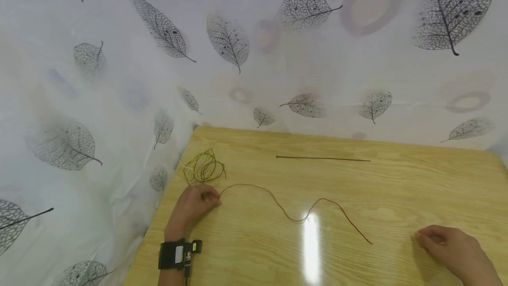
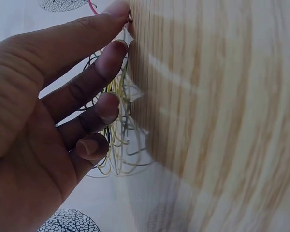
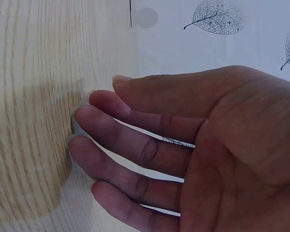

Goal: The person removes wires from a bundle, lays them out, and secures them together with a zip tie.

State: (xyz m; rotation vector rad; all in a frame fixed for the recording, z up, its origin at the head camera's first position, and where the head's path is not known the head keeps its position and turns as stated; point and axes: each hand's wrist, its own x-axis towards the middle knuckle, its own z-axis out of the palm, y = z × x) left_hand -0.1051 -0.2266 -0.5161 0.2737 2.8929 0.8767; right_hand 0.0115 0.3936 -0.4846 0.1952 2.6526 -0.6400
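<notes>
A thin red cord lies in a wavy line over the wooden table, its right end loose. At its left end my left hand pinches it between thumb and fingertips. A bit of the red cord shows by the thumb in the left wrist view, where the left hand's other fingers are loosely bent. My right hand rests near the table's right side, apart from the cord's loose end. In the right wrist view the right hand has relaxed fingers and nothing visible in them.
A tangled bundle of yellow, dark and white cords lies just beyond my left hand. Toward the back of the wooden table is a straight thin dark strip. Leaf-printed sheeting hangs behind and to the left.
</notes>
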